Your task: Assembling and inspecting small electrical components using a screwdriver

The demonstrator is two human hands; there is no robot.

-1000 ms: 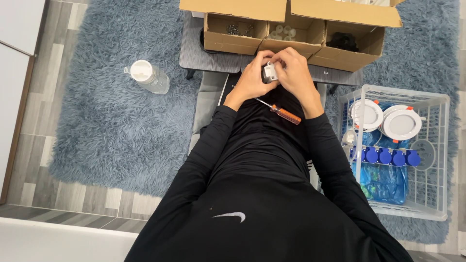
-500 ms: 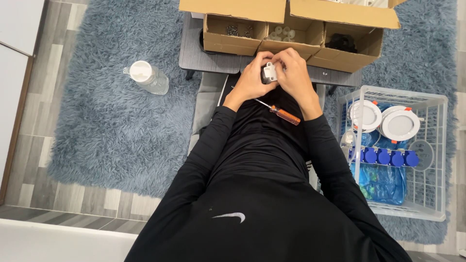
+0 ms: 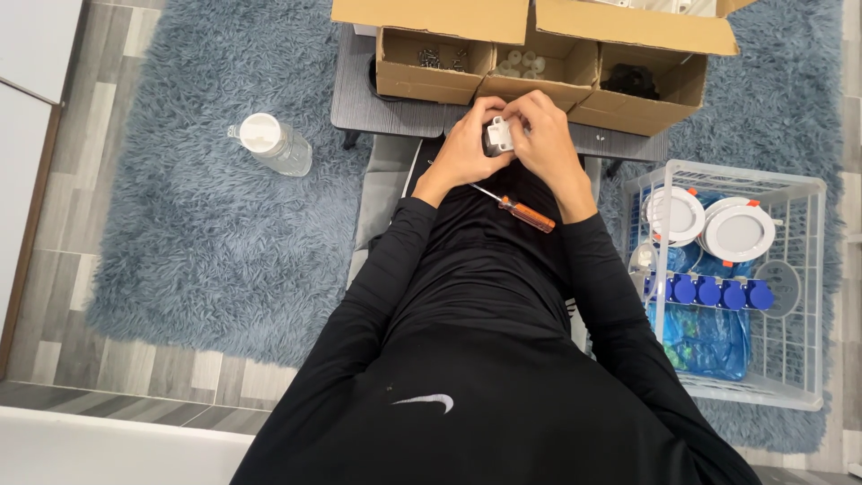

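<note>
Rug (image 3: 197, 233): shaggy grey-blue, spread over a grey plank floor and lying under nearly everything in view.
Person: seen from above, seated, in a black long-sleeved top; both arms reach forward and bend inward so the hands meet in front of the chest.
Basket (image 3: 813, 296): white wire, on the rug to the person's right; it holds two round white light fittings, a row of blue caps and a blue bag.
Surface (image 3: 359, 103): small, low and dark grey, straight ahead of the hands.
Boxes (image 3: 431, 76): open cardboard compartments on the surface, with small dark screws in the left one, pale round parts in the middle one and a black part in the right one.
Left hand (image 3: 465, 148): curled closed around the left side of the small part, thumb up beside it.
Right hand (image 3: 543, 139): closed over the same part from the right and top, hiding most of it.
Bottle (image 3: 274, 144): clear plastic with a white cap, lying on the rug, well apart to the left.
Screwdriver (image 3: 525, 214): orange handle, thin shaft, resting on the lap just below the hands, untouched.
Small part (image 3: 496, 136): white and grey, pinched between both hands, just in front of the boxes.
</note>
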